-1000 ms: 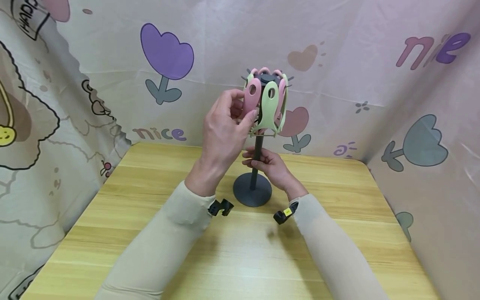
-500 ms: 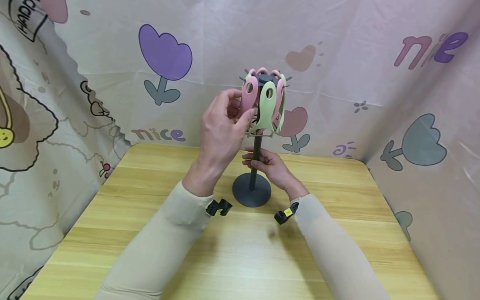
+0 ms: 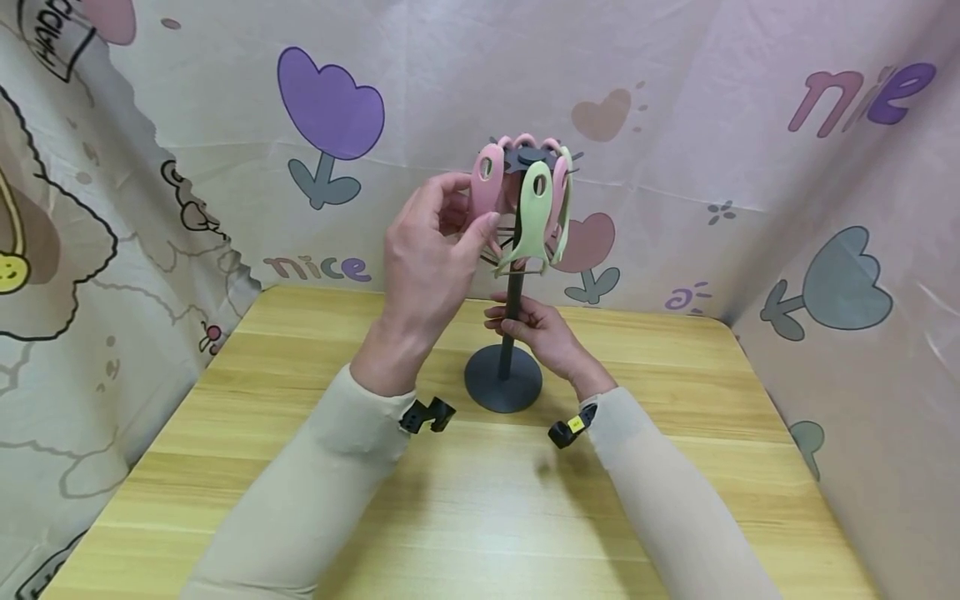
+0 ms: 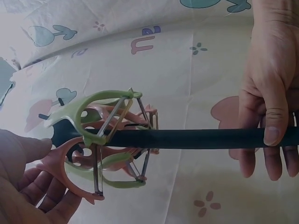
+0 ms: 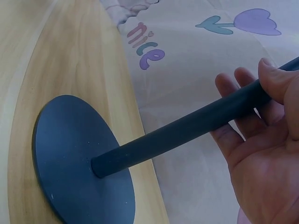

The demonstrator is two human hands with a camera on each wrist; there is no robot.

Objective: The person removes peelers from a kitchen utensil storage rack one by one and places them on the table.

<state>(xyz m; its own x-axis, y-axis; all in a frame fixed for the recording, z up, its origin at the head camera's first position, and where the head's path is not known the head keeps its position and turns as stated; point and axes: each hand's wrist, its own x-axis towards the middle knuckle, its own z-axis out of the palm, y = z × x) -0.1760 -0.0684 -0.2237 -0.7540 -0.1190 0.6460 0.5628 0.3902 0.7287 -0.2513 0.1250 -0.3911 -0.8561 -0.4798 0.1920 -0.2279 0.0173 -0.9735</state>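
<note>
A dark rotating-style stand [image 3: 513, 292] rises from a round base [image 5: 65, 149], with pink and green Y-shaped peelers hung around the hooks at its top. My left hand [image 3: 431, 242] pinches a pink peeler [image 3: 486, 179] by its handle, thumb in front and fingers behind. That peeler sits at the left of the hook ring, apart from the green peeler [image 3: 536, 208] facing me. In the left wrist view its metal blade [image 4: 98, 170] shows beside the other peelers. Lower down, my right hand [image 3: 551, 337] grips the pole between thumb and fingers.
The stand is on a light wooden table [image 3: 300, 400], toward its back edge. Close behind hangs a pale printed curtain [image 3: 450, 75] with tulips and words, which also runs along both sides. Black wrist cameras show at both cuffs.
My left hand has moved left and drawn the pink peeler outward from the hook ring, opening a gap beside the green one. The right hand stays on the pole.
</note>
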